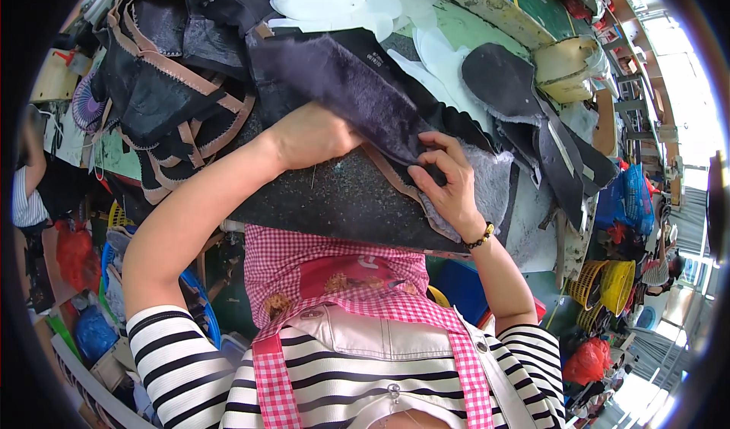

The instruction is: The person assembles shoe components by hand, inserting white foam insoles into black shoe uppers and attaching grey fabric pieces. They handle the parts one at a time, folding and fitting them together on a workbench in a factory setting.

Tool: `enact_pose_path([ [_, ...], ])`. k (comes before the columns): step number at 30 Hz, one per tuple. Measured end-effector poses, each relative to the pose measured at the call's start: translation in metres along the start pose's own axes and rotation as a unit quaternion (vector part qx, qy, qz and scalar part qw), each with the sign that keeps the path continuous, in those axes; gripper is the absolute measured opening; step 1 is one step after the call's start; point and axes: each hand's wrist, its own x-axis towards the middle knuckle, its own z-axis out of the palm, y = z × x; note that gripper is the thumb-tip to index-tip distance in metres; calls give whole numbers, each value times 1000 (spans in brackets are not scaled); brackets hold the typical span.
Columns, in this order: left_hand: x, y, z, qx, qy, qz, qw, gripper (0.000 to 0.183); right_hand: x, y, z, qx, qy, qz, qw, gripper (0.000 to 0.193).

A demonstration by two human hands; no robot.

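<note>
- Head view: holding dark purple furred piece (357, 98) up at left fingers (346, 131) and right fingers (449, 154), reaching past the left ones toward the far side; probably supported at two spots because limp.
- Left: curled into a fist, clamped on near edge of the furred piece, with fingertips hidden behind it; likely gripping mid-length to stop sagging.
- Right: bent over the right end of the same piece, slightly spread, with thumb just below; touching, but cannot tell if pinched tight. Likely steadying the loose end.
- Just under right fingers and wrist: grey furred piece (487, 178), lying with fur up, maybe left there to be within reach.
- Nearer the body than left fingers: the speckled board, probably set there as a firm base.
- Well left of left fingers: black pieces with brown edging (156, 129), heaped loosely, seemingly parked off the board.
- Beyond both sets of fingers: white flat pieces (327, 3), overlapping on green desk (475, 26), perhaps fanned for easy picking.
- Right of right fingers: black panels (502, 79), piled at angles, seemingly set aside.
</note>
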Motion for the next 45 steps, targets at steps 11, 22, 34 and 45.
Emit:
enact_pose_path([
  [11,29,22,-20,-320,105,-417,844,40,2,-5,-1,-53,3,-41,998,19],
  [22,40,15,23,-84,266,-336,899,5,6,-1,7,-29,-66,-65,995,9],
  [34,11,-29,-27,-335,138,-366,857,37,34,-20,13,-198,-168,-122,958,85],
  [45,26,-47,-2,-120,177,-426,879,17,39,-22,13,-204,-177,-109,957,93],
])
